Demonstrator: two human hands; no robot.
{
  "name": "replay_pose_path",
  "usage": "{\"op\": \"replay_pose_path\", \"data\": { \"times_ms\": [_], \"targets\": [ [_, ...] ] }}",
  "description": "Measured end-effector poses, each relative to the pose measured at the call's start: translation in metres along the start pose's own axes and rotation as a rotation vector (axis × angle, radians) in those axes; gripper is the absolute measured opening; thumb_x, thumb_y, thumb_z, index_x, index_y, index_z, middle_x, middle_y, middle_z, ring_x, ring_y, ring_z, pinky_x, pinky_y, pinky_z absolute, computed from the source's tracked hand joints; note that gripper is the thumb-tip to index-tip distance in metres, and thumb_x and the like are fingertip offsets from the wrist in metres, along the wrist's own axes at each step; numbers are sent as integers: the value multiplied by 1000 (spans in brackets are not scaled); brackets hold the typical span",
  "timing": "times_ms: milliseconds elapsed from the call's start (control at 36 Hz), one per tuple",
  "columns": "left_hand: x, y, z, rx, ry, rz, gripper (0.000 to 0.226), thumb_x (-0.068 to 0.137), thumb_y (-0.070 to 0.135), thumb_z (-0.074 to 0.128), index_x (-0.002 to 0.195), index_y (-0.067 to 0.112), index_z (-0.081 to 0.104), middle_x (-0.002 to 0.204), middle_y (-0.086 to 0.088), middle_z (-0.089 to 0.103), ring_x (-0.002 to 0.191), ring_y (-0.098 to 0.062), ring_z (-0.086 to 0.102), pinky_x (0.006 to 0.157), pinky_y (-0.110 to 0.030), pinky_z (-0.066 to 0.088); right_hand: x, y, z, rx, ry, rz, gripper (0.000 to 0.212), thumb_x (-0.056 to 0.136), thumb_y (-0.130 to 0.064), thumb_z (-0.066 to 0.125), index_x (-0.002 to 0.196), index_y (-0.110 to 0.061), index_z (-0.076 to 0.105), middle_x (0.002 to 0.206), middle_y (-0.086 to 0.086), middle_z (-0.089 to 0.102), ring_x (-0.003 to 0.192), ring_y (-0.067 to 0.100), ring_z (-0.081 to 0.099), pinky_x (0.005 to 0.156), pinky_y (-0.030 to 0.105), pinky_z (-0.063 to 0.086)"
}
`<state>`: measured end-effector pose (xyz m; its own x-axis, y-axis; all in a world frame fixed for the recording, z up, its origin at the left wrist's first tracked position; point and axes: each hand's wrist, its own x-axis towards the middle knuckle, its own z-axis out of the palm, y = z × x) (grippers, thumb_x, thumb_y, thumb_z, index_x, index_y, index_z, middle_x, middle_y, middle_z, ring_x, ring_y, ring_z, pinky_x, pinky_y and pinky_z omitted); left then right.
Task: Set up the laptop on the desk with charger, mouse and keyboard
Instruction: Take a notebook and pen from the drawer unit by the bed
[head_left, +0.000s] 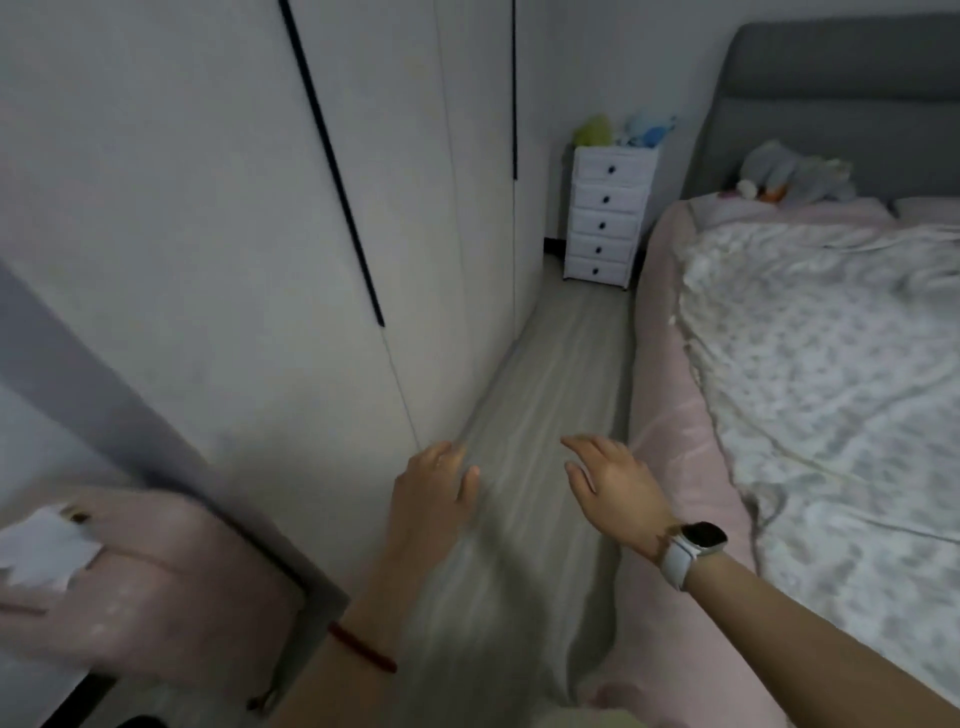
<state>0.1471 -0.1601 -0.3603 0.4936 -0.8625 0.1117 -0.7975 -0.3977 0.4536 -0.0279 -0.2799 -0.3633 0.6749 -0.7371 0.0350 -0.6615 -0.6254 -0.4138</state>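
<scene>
Laptop unseen; left hand and right hand spread empty above floor.

A pale wood-look floor runs from 6 toward 12 o'clock between white wardrobe doors at 9 to 11 and a bed with pink sheet and grey headboard at 1 to 4. A white drawer chest stands at 12. Light is dim.
</scene>
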Motion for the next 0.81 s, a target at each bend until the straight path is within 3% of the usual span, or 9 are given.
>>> {"op": "replay_pose_path", "data": {
  "times_ms": [222, 361, 500, 583, 806],
  "targets": [
    [227, 15, 54, -89, -122, 94, 42, 95, 32, 42, 132, 12, 46, 135, -8, 49, 124, -23, 44, 104, -34, 35, 189, 82, -12, 70, 29, 230, 40, 95, -26, 38, 134, -15, 41, 128, 12, 55, 117, 32, 50, 98, 42, 42],
    [366, 15, 49, -131, -157, 114, 44, 94, 33, 42, 135, 15, 42, 139, -6, 45, 126, -22, 42, 105, -35, 35, 324, 107, -31, 112, 47, 252, 41, 95, -24, 39, 134, -12, 41, 132, 15, 51, 118, 33, 49, 98, 43, 41],
    [485, 10, 46, -111, -87, 127, 40, 93, 32, 46, 129, 15, 50, 131, -7, 53, 118, -24, 49, 96, -32, 38, 441, 115, -45, 133, 37, 202, 40, 96, -24, 37, 135, -12, 40, 137, 11, 48, 122, 30, 47, 102, 42, 39],
    [556, 7, 59, -114, -108, 121, 40, 92, 33, 48, 129, 17, 51, 132, -4, 53, 120, -21, 48, 96, -28, 36, 507, 131, -50, 155, 54, 198, 41, 96, -23, 38, 135, -11, 40, 137, 12, 48, 123, 30, 46, 102, 41, 39],
    [757, 23, 118, -152, -190, 169, 46, 91, 36, 49, 132, 15, 48, 136, -6, 49, 124, -22, 45, 102, -33, 39, 674, 199, -58, 209, 62, 330, 43, 97, -24, 37, 137, -11, 35, 139, 13, 45, 126, 30, 44, 104, 41, 37]
  ]
}}
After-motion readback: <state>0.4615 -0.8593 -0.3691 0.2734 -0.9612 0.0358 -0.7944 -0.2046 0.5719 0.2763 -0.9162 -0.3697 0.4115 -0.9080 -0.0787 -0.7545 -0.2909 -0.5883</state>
